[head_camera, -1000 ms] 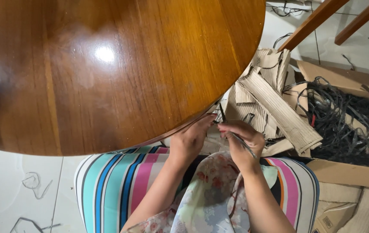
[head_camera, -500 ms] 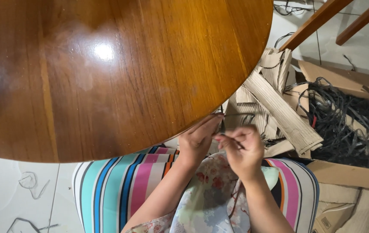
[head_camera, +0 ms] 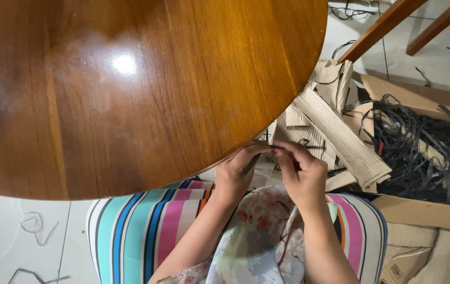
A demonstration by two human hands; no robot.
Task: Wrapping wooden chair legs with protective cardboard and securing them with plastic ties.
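- Since a second ago your hands have drawn together and lifted slightly toward the table edge (head_camera: 267, 138).
- Your left hand (head_camera: 238, 176) pinches a thin dark strip (head_camera: 250, 164) at 12 o'clock of your lap, fingers closed on it.
- Your right hand (head_camera: 301, 171) meets it from 3 o'clock, fingertips closed on the strip's upper end.
- Keep both pinches close together and firm, so the strip stays taut.
- What the strip is made of is hard to tell; the table rim hides its far end.
- Cardboard pieces (head_camera: 335, 131) and tangled black strips (head_camera: 419, 147) lie at 2 o'clock.
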